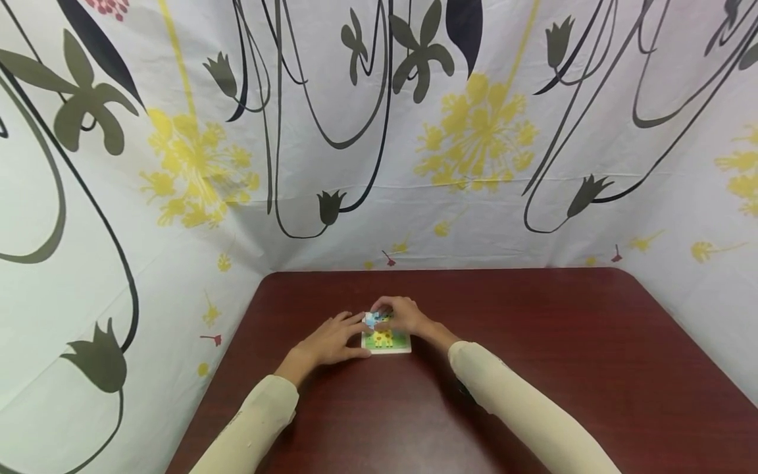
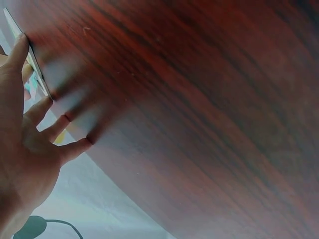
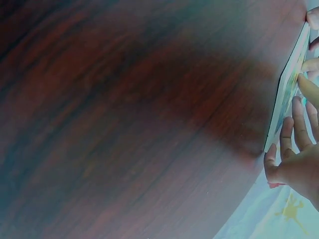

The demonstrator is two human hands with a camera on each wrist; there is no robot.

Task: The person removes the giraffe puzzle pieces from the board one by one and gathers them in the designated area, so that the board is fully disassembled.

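Note:
A small flat picture board [image 1: 398, 342] with a white edge lies on the table, showing a yellow giraffe on green and some blue at its top left. My left hand [image 1: 333, 341] lies along the board's left side, fingers spread and mostly straight. Its thumb and index finger are at the board's edge in the left wrist view, with the other fingertips down on the table. Over the board's upper part arches my right hand [image 1: 404, 315], thumb and fingers bent toward the picture. Whether it pinches a piece there I cannot tell. The right hand covers the board's upper right.
The dark red wooden table [image 1: 533, 368] spreads around the board, its rounded far corners near the wall. A white cloth [image 1: 367, 171] printed with flowers and stems hangs behind the table and along both sides.

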